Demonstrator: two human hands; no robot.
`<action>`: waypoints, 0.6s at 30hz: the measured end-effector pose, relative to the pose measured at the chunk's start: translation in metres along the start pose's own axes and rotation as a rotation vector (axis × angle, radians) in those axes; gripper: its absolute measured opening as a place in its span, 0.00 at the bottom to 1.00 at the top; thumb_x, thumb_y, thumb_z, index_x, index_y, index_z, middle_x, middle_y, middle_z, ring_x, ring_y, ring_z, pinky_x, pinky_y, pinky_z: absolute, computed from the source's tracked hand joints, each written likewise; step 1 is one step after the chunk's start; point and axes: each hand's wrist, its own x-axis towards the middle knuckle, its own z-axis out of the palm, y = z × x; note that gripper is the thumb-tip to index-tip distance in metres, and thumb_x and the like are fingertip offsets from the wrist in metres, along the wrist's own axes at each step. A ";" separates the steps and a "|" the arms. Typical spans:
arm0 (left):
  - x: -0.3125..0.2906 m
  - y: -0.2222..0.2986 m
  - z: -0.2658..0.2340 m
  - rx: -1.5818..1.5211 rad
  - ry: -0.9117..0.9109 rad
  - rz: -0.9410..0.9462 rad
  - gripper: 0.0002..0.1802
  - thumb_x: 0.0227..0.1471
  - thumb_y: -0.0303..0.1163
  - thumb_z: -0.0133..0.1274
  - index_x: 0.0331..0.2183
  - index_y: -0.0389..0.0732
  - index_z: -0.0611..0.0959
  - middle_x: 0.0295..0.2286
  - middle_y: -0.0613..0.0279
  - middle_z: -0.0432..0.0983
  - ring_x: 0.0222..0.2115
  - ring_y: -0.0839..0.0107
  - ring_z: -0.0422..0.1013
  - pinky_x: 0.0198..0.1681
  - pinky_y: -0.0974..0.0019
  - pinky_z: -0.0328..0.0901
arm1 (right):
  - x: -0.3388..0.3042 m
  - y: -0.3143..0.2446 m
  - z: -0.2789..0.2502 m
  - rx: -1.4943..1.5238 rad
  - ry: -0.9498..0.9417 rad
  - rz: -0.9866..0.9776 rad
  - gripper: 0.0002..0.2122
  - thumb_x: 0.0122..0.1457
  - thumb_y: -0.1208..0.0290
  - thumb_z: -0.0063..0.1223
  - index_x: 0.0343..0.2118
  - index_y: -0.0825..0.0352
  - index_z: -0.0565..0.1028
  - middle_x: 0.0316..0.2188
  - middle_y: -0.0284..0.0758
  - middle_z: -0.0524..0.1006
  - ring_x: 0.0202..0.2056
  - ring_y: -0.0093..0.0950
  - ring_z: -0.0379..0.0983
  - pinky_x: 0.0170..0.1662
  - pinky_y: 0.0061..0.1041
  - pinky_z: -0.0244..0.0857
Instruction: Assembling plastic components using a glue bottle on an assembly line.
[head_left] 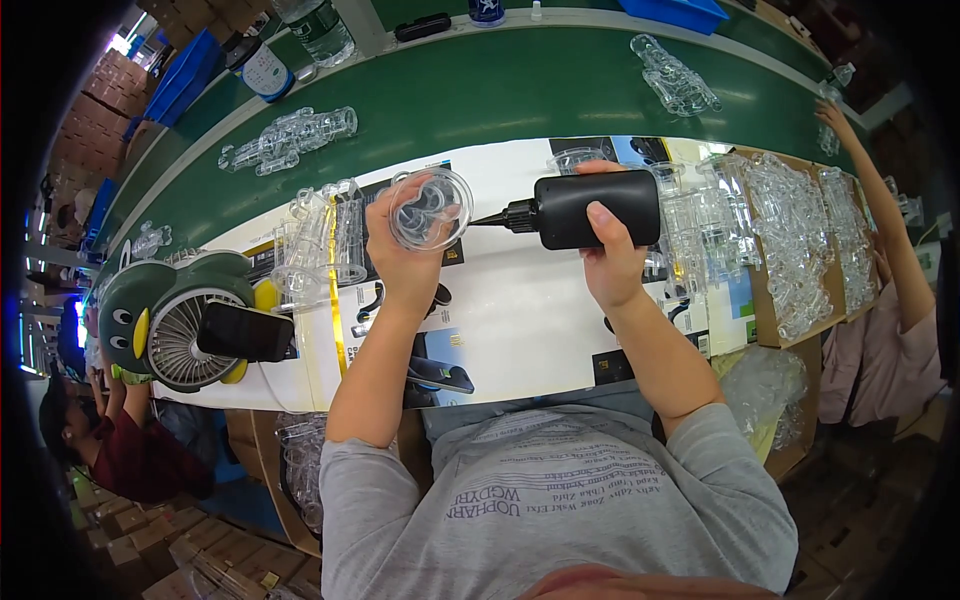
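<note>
While left hand (398, 245) clasps clear vessel (432, 210), circular end up, right hand (613, 262) clamps black bottle (565, 212) sideways, thumb on upper face, seemingly so tapered nozzle (492, 220) points at vessel's side. Both held above white sheeting (515, 320). Clear parts (715, 215) lie either side, probably for easy reach; phone (245, 332), green fan (182, 335) leftward.

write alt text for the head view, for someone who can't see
The left hand holds a clear round piece while the right hand points the nozzle of a black bottle toward it. More clear pieces sit on both sides; a green penguin-faced fan and a dark phone are at left.
</note>
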 end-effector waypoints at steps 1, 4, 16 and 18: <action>0.000 0.000 0.000 -0.003 0.000 -0.002 0.24 0.38 0.24 0.62 0.37 0.37 0.67 0.38 0.53 0.72 0.41 0.64 0.69 0.46 0.65 0.63 | 0.000 0.000 0.000 0.006 0.011 0.004 0.19 0.46 0.67 0.50 0.43 0.67 0.67 0.31 0.36 0.72 0.30 0.19 0.71 0.29 0.14 0.66; 0.001 0.002 0.000 0.002 -0.002 0.011 0.24 0.38 0.24 0.62 0.37 0.37 0.67 0.38 0.53 0.72 0.41 0.64 0.69 0.46 0.65 0.63 | 0.002 0.001 -0.001 0.019 0.029 -0.010 0.19 0.46 0.67 0.50 0.43 0.67 0.67 0.31 0.36 0.72 0.30 0.19 0.70 0.28 0.13 0.66; 0.000 0.000 0.000 0.031 -0.022 0.039 0.25 0.37 0.24 0.62 0.38 0.36 0.68 0.38 0.54 0.72 0.40 0.65 0.69 0.46 0.67 0.63 | 0.006 -0.001 -0.001 0.037 0.053 -0.080 0.19 0.46 0.68 0.48 0.43 0.70 0.66 0.34 0.38 0.70 0.33 0.22 0.70 0.34 0.17 0.67; 0.000 0.000 0.000 0.023 -0.020 0.032 0.25 0.37 0.25 0.62 0.38 0.36 0.68 0.38 0.54 0.72 0.40 0.65 0.69 0.46 0.67 0.63 | 0.006 0.000 -0.001 0.040 0.051 -0.077 0.19 0.46 0.69 0.48 0.43 0.70 0.66 0.34 0.38 0.70 0.33 0.22 0.70 0.34 0.17 0.67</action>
